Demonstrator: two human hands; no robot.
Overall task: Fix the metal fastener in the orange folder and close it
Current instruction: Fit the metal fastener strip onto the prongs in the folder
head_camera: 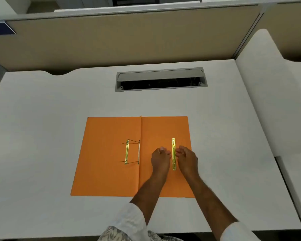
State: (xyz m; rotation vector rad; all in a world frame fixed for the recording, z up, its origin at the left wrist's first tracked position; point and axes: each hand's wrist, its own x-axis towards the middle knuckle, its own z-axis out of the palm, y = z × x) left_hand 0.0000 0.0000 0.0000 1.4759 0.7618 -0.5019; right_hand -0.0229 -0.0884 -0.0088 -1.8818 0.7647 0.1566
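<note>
An orange folder (pixel 108 171) lies open and flat on the white desk. Left of its spine a metal fastener (pixel 127 151) is fixed, a gold bar with two thin prongs running across to a silver strip (pixel 139 151) at the fold. A loose gold fastener bar (pixel 173 153) lies lengthwise on the right flap. My left hand (pixel 159 158) rests just left of this bar, fingers curled, and my right hand (pixel 187 158) sits just right of it, fingers bent toward it. Whether the fingertips touch the bar is unclear.
The white desk (pixel 50 127) has a grey cable hatch (pixel 161 79) standing open behind the folder. A beige partition (pixel 111 40) walls off the back, and an adjoining desk section (pixel 268 101) lies to the right.
</note>
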